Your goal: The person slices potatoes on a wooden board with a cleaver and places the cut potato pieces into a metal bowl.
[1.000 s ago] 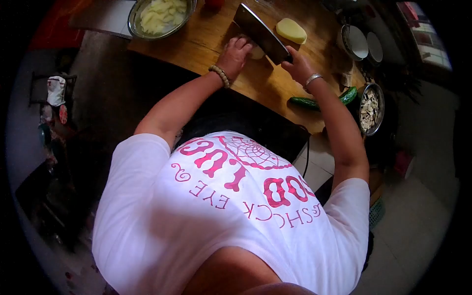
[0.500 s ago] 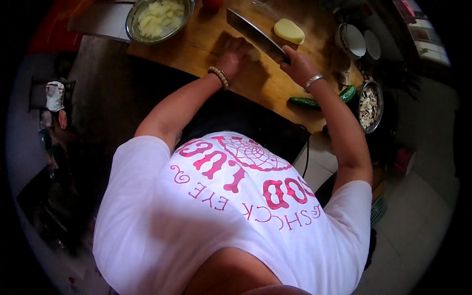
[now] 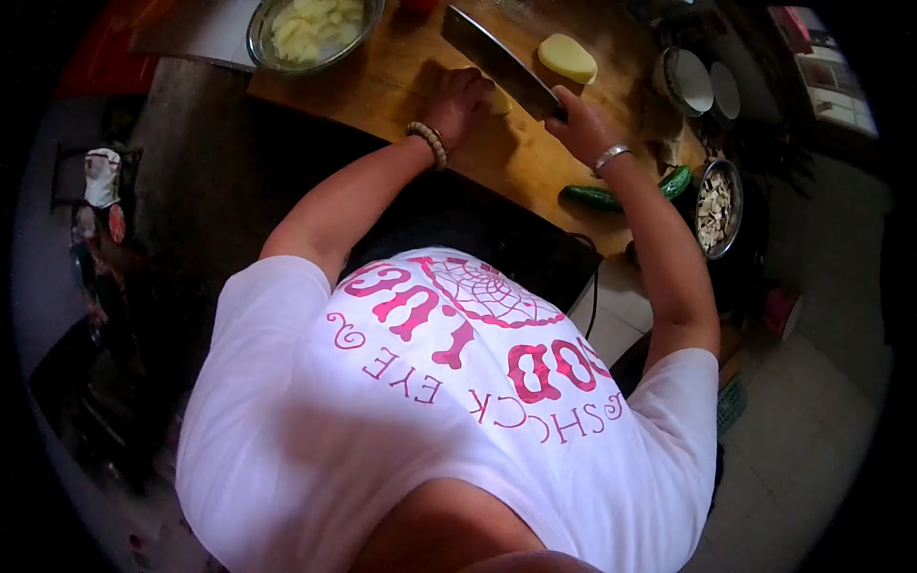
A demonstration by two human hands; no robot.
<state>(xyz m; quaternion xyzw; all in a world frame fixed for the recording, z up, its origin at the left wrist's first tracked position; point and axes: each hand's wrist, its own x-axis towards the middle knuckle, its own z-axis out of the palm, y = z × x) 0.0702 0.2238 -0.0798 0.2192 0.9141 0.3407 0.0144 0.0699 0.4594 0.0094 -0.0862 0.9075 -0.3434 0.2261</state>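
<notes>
My right hand (image 3: pixel 581 127) grips the handle of a cleaver (image 3: pixel 501 59), its broad dark blade angled up and to the left. Just left of the blade, my left hand (image 3: pixel 460 105) bends its fingers over a pale potato piece (image 3: pixel 500 101) lying on the wooden board (image 3: pixel 382 95). Most of that piece is hidden by the fingers. Beyond the cleaver a larger peeled potato (image 3: pixel 567 59) rests on the board.
A metal bowl (image 3: pixel 256 43) of potato slices stands at the upper left. Green cucumbers (image 3: pixel 590 198) lie near my right forearm, beside a bowl of chopped pieces (image 3: pixel 714 208). White bowls (image 3: pixel 692 81) stand at the right. A red round thing (image 3: pixel 417 4) shows at the top edge.
The left fingers have curled in more over the potato piece. The cleaver keeps nearly the same place, and the whole view has shifted slightly.
</notes>
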